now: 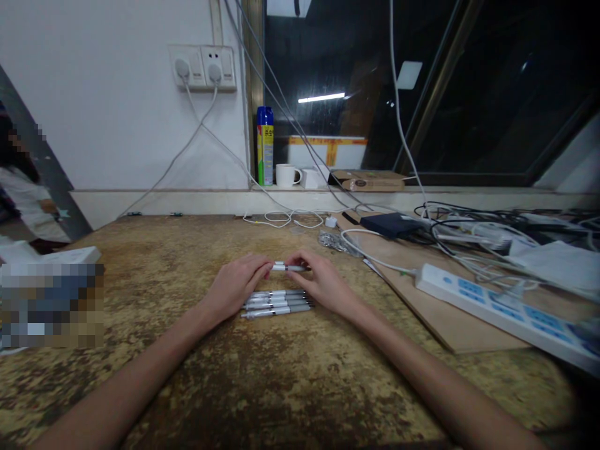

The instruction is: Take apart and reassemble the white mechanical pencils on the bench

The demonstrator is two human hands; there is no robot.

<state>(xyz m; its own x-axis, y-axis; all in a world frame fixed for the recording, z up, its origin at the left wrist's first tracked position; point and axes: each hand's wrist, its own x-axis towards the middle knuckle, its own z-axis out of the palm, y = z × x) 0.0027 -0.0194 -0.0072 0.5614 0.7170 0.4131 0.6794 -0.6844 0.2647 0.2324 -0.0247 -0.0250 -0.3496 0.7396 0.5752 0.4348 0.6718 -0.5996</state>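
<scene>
Between my two hands is a white and grey pen (281,267), held roughly level just above the table. The fingertips of my left hand (235,281) pinch its left end. My right hand (321,280) has its thumb and fingers closed around the grey right part. A pale edge shows just behind this pen; whether it is a second pen I cannot tell. Nearer to me, several similar pens (276,310) lie side by side on the worn wooden table (262,381), tips to the right. My hands partly cover the ends of the farther ones.
To the right, a white power strip (497,312) rests on a brown board (452,325) among tangled cables. A clear plastic bag (340,242) lies beyond my right hand. On the sill stand a spray can (265,150) and a white mug (287,175). A person (30,194) is at far left.
</scene>
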